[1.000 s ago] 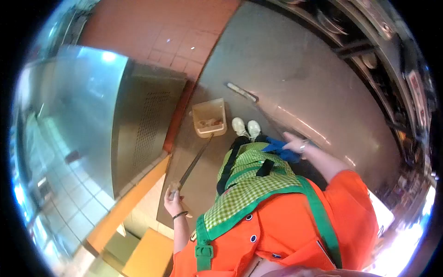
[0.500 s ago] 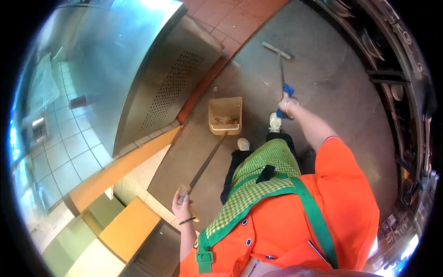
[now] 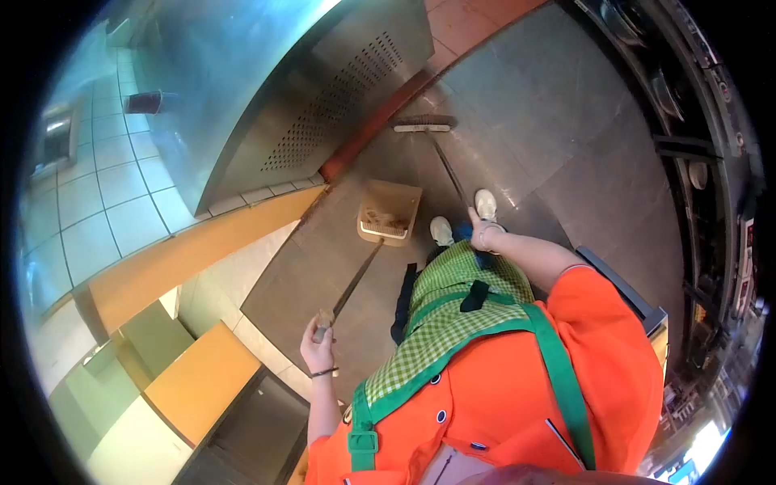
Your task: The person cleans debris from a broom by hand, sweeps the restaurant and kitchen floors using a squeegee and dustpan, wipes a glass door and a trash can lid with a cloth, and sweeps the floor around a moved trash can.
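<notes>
The left hand (image 3: 318, 343) holds the dustpan handle (image 3: 357, 280); the dustpan (image 3: 398, 194), with dirt (image 3: 386, 219) inside, stands on the floor (image 3: 582, 145). Near it is the broom head (image 3: 422, 128), its stick (image 3: 446, 167) gripped by the right hand (image 3: 485, 234). Sweeping seems in hand; the next stroke calls for a steady dustpan.

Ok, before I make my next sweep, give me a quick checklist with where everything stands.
1. Left hand gripping the dustpan handle: ok.
2. Right hand gripping the broom handle: ok.
3. Broom head at the dustpan: not ok, it is apart, out beyond it.
4. White shoes clear of the broom head: ok, a gap shows.
5. Room left in the dustpan: cannot tell; some debris lies inside, but its depth is unclear.
</notes>
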Demonstrator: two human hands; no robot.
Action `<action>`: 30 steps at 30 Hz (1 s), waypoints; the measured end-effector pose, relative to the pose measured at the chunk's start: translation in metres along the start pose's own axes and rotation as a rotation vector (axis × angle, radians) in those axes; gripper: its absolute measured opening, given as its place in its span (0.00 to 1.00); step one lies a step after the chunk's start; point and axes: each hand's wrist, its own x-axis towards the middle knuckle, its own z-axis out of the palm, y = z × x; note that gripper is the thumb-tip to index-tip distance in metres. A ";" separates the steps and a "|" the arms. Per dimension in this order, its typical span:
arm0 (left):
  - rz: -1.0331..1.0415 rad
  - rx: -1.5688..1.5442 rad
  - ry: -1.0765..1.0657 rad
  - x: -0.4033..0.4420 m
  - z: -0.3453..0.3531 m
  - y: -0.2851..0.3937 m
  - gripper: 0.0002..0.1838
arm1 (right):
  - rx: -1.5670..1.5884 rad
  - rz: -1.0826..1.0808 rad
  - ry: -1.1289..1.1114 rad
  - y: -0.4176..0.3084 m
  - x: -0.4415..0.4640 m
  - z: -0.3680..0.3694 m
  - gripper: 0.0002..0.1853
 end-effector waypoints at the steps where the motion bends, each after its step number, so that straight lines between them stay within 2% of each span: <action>1: -0.004 -0.002 0.001 0.005 -0.004 -0.005 0.22 | 0.069 0.008 0.011 0.011 -0.012 -0.006 0.42; 2: 0.025 0.029 -0.020 0.010 -0.010 -0.014 0.22 | 0.003 0.023 0.004 0.017 -0.035 -0.022 0.41; 3: 0.054 0.057 -0.039 0.014 -0.012 -0.012 0.21 | -0.014 0.013 0.090 0.034 -0.057 -0.032 0.42; 4: 0.040 0.122 -0.068 0.017 -0.016 -0.007 0.21 | -0.155 0.029 0.013 0.059 -0.060 -0.043 0.44; 5: 0.037 0.117 -0.063 0.022 -0.017 -0.007 0.21 | -0.230 0.062 0.038 0.085 -0.059 -0.050 0.48; 7: 0.157 0.311 -0.089 0.034 -0.021 -0.013 0.22 | -0.264 0.115 0.016 0.115 -0.093 -0.083 0.46; 8: 0.183 0.303 -0.122 0.042 -0.021 -0.020 0.22 | -0.267 0.097 0.048 0.152 -0.083 -0.083 0.47; 9: 0.185 0.305 -0.125 0.045 -0.020 -0.014 0.22 | -0.145 0.110 0.089 0.174 -0.089 -0.088 0.48; 10: 0.211 0.326 -0.155 0.048 -0.019 -0.005 0.21 | -0.015 0.261 -0.034 0.149 -0.140 -0.119 0.44; 11: 0.240 0.342 -0.184 0.051 -0.015 0.002 0.21 | -0.011 0.266 -0.031 0.171 -0.140 -0.110 0.44; 13: 0.236 0.313 -0.196 0.061 -0.006 0.007 0.21 | 0.024 0.214 0.184 0.230 -0.129 -0.087 0.40; 14: 0.251 0.333 -0.206 0.064 -0.001 0.011 0.21 | 0.027 0.222 0.186 0.233 -0.126 -0.086 0.40; 15: 0.262 0.355 -0.218 0.065 0.005 0.015 0.21 | 0.181 0.241 0.262 0.236 -0.123 -0.082 0.39; 16: 0.263 0.357 -0.227 0.067 0.011 0.018 0.21 | 0.337 0.256 0.337 0.235 -0.117 -0.076 0.38; 18: 0.400 0.432 -0.235 0.073 0.022 0.027 0.22 | 0.476 0.354 0.404 0.232 -0.064 -0.074 0.38; 20: 0.406 0.436 -0.268 0.077 0.027 0.037 0.21 | 0.488 0.457 0.362 0.195 -0.047 -0.068 0.39; 21: 0.407 0.433 -0.294 0.080 0.027 0.042 0.21 | 0.597 0.392 0.279 0.161 -0.077 -0.066 0.38; 23: 0.463 0.429 -0.297 0.083 0.031 0.045 0.21 | 0.464 0.359 0.245 0.147 -0.055 0.004 0.40; 24: 0.467 0.455 -0.295 0.086 0.031 0.047 0.21 | 0.424 0.272 0.181 0.134 -0.059 0.032 0.41; 26: 0.477 0.464 -0.296 0.099 0.032 0.049 0.22 | 0.437 0.254 0.036 0.072 -0.127 0.028 0.39; 27: 0.491 0.458 -0.304 0.104 0.032 0.044 0.22 | 0.355 0.214 0.014 0.087 -0.071 0.093 0.40; 29: 0.417 0.423 -0.318 0.115 0.030 0.034 0.22 | 0.627 0.008 -0.060 0.068 -0.093 0.103 0.41; 30: 0.410 0.427 -0.323 0.114 0.027 0.031 0.22 | 0.537 -0.013 -0.040 0.063 -0.118 0.089 0.41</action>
